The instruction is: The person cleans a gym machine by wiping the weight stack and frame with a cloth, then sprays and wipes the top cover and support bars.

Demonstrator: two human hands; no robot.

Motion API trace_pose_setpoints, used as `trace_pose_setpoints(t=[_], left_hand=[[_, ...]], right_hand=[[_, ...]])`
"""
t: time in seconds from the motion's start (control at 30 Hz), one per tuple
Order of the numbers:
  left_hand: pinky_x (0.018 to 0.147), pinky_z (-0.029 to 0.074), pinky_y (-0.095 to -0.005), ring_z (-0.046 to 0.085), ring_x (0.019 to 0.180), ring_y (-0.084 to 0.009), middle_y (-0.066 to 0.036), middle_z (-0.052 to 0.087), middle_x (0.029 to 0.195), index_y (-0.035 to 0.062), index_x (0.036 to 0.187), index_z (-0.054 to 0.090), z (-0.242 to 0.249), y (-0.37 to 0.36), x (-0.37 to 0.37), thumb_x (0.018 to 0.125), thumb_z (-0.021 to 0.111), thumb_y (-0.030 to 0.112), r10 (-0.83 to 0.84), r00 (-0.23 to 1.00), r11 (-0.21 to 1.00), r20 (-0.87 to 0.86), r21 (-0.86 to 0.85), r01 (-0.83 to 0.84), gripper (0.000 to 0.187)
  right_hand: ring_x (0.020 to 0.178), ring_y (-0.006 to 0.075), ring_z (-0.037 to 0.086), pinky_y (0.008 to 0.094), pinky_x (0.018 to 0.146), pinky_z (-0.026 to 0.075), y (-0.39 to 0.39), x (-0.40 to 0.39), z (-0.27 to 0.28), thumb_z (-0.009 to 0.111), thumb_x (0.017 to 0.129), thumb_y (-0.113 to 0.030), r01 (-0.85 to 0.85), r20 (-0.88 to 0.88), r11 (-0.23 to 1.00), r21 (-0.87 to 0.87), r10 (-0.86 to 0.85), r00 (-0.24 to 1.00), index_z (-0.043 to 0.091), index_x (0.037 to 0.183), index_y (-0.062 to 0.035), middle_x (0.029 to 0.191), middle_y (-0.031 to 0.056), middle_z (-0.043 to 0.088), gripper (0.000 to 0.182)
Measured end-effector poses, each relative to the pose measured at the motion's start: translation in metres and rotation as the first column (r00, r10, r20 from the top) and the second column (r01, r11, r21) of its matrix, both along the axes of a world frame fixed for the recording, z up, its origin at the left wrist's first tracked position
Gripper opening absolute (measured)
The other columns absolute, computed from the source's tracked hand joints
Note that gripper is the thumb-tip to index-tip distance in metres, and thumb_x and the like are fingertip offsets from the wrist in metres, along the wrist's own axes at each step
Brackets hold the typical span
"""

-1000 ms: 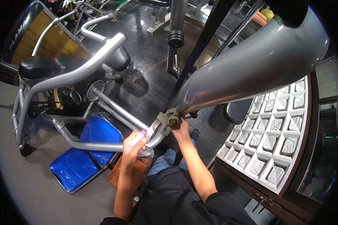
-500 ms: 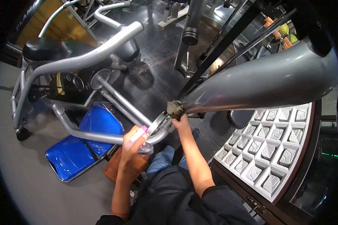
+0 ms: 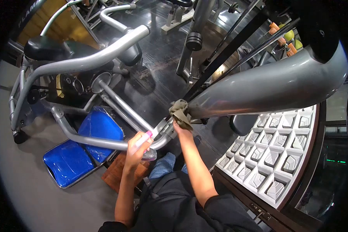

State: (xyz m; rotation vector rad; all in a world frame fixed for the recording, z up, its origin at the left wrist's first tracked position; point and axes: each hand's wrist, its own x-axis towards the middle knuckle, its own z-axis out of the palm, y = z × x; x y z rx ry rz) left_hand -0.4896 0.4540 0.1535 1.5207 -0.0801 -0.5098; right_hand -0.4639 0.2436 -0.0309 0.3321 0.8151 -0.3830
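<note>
My left hand (image 3: 136, 149) is wrapped round a clear spray bottle (image 3: 149, 155) with a pink part at its top, held beside the bent lower bar of a gym machine. My right hand (image 3: 178, 128) holds a grey-green cloth (image 3: 180, 113) against the machine's frame, where the lower end of a thick grey tube (image 3: 266, 87) meets the bar. The cloth hides most of the fingers of my right hand.
A blue padded folding chair (image 3: 67, 164) lies at the left, near a brown wooden box (image 3: 118, 172). A curved silver handlebar (image 3: 85, 62) crosses the upper left. A white panel with square recesses (image 3: 265, 154) stands at the right.
The cloth has shifted slightly and more of it now hangs over my right hand. My right hand has moved a little to the left and down. The left hand still holds the bottle.
</note>
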Motion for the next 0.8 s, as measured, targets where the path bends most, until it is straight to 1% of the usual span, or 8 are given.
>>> trace_pose_setpoints(t=[0.07, 0.1, 0.2, 0.23, 0.27, 0.33, 0.67, 0.8], left_hand=[[0.063, 0.042, -0.0239, 0.053, 0.067, -0.0086, -0.004, 0.057, 0.079, -0.002, 0.089, 0.063, 0.002, -0.001, 0.0, 0.088, 0.06, 0.007, -0.008, 1.0, 1.0, 0.024, -0.011, 0.008, 0.009], [0.063, 0.042, -0.0239, 0.053, 0.067, -0.0086, -0.004, 0.057, 0.079, -0.002, 0.089, 0.063, 0.002, 0.0, 0.0, 0.088, 0.06, 0.007, -0.009, 1.0, 1.0, 0.028, -0.013, 0.009, 0.009], [0.063, 0.042, -0.0238, 0.053, 0.067, -0.0085, -0.003, 0.057, 0.079, -0.0016, 0.089, 0.063, -0.004, 0.007, -0.003, 0.088, 0.06, 0.007, -0.024, 1.0, 1.0, 0.014, -0.007, 0.024, 0.009], [0.062, 0.042, -0.0238, 0.052, 0.066, -0.0085, -0.003, 0.057, 0.078, -0.0012, 0.089, 0.063, -0.006, 0.008, -0.003, 0.088, 0.06, 0.007, -0.015, 1.0, 1.0, 0.018, -0.008, 0.015, 0.009], [0.062, 0.042, -0.0237, 0.052, 0.065, -0.0086, -0.003, 0.057, 0.077, -0.0009, 0.089, 0.063, -0.007, 0.009, -0.004, 0.088, 0.06, 0.007, -0.006, 1.0, 1.0, 0.022, -0.01, 0.006, 0.009], [0.062, 0.041, -0.0235, 0.052, 0.065, -0.0082, -0.002, 0.057, 0.076, -0.0005, 0.088, 0.062, -0.011, 0.009, -0.006, 0.088, 0.06, 0.007, -0.001, 1.0, 1.0, 0.023, -0.017, 0.001, 0.008], [0.049, 0.042, -0.0249, 0.054, 0.052, -0.0071, 0.0, 0.057, 0.065, 0.0001, 0.089, 0.068, -0.096, -0.026, -0.028, 0.086, 0.067, 0.016, 0.038, 0.994, 0.992, -0.098, 0.121, -0.026, 0.016], [0.059, 0.048, -0.0405, 0.063, 0.062, -0.0319, -0.013, 0.063, 0.069, 0.003, 0.079, 0.065, -0.125, -0.059, -0.035, 0.079, 0.069, 0.026, -0.065, 0.97, 0.884, 0.233, 0.464, -0.052, 0.023]], right_hand=[[0.12, 0.0299, 0.056, 0.0456, 0.101, 0.049, 0.008, -0.008, -0.066, 0.043, 0.101, -0.031, -0.384, -0.223, 0.433, -0.815, 0.378, 0.899, 0.05, 0.134, -0.0105, 0.131, 0.0121, 0.057, 0.04], [0.12, 0.0299, 0.056, 0.0456, 0.101, 0.049, 0.003, -0.006, -0.064, 0.043, 0.101, -0.031, -0.381, -0.22, 0.432, -0.817, 0.377, 0.9, 0.05, 0.134, -0.0105, 0.131, 0.0121, 0.057, 0.04], [0.118, 0.0307, 0.057, 0.0442, 0.1, 0.049, -0.011, -0.011, 0.003, 0.048, 0.098, -0.025, -0.236, -0.169, 0.971, -0.041, 0.226, 0.959, 0.05, 0.132, -0.0068, 0.128, 0.0147, 0.058, 0.038], [0.116, 0.031, 0.058, 0.0435, 0.1, 0.05, -0.011, -0.019, 0.022, 0.048, 0.098, -0.024, -0.423, -0.254, 0.531, -0.734, 0.363, 0.896, 0.05, 0.13, -0.0043, 0.126, 0.0163, 0.058, 0.038], [0.114, 0.0314, 0.059, 0.0428, 0.1, 0.05, -0.011, -0.026, 0.045, 0.047, 0.097, -0.022, -0.319, -0.413, -0.288, -0.903, 0.376, 0.83, 0.05, 0.129, -0.0018, 0.124, 0.0179, 0.058, 0.037], [0.098, 0.0244, 0.066, 0.0352, 0.088, 0.056, -0.014, -0.037, 0.113, 0.043, 0.099, -0.017, -0.356, 0.234, 0.755, -0.55, 0.549, 0.803, 0.056, 0.122, -0.006, 0.117, 0.0126, 0.064, 0.029], [0.101, 0.0177, 0.061, 0.033, 0.09, 0.048, -0.028, -0.121, 0.044, 0.053, 0.098, -0.022, -0.679, -0.53, 0.409, -0.61, 0.426, 0.733, 0.057, 0.12, -0.005, 0.11, 0.0049, 0.063, 0.028], [0.1, 0.0183, 0.06, 0.0329, 0.089, 0.047, -0.04, -0.148, 0.019, 0.052, 0.098, -0.021, -0.743, -0.597, 0.42, -0.521, 0.444, 0.669, 0.057, 0.118, -0.0052, 0.109, 0.0052, 0.062, 0.026]])
